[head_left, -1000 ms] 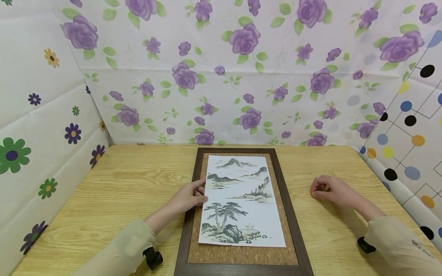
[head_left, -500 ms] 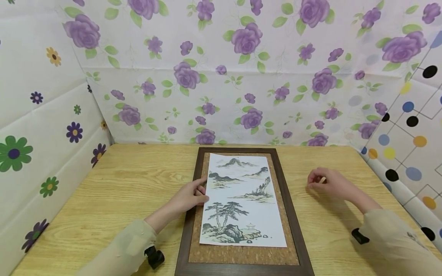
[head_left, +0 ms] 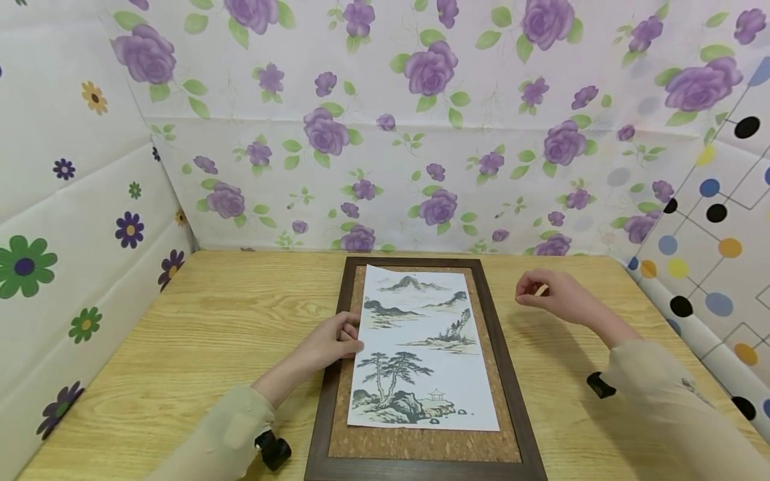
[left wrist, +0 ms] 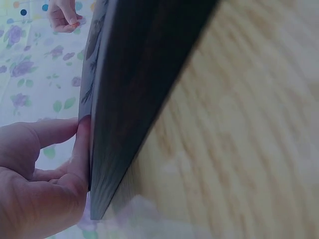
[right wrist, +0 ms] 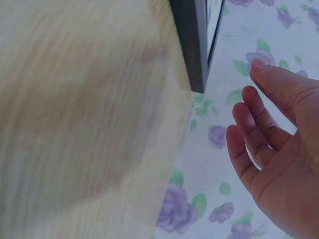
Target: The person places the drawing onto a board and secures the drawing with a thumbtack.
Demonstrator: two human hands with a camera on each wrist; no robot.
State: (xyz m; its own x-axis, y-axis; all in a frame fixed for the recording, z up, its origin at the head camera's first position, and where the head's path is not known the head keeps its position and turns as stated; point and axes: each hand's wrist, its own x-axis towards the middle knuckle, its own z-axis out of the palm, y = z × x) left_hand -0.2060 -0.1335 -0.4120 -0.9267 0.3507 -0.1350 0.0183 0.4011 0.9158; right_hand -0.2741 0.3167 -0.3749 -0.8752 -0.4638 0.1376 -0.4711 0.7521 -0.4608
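Observation:
A landscape print on white paper [head_left: 421, 384] lies over a cork board [head_left: 421, 446] in a dark brown frame [head_left: 516, 394]. Its upper left corner stands slightly raised. My left hand [head_left: 327, 344] holds the paper's left edge between thumb and fingers, over the frame's left side. To the right of the frame, my right hand [head_left: 556, 294] is above the table with thumb and index together. A small orange-red thing [left wrist: 76, 24] shows at those fingertips in the left wrist view; its kind is too small to tell. The right wrist view hides it behind the thumb.
The wooden table [head_left: 240, 300] reaches to a back wall of purple-flowered cloth [head_left: 433, 167]. Flower-patterned cloth [head_left: 72, 267] stands at the left, and dotted cloth [head_left: 716, 267] at the right. Black camera straps [head_left: 273, 449] sit at the wrists.
My right hand has moved up and left, away from the table's front and closer to the frame. The paper's upper left corner has risen a little. My left hand has stayed nearly still.

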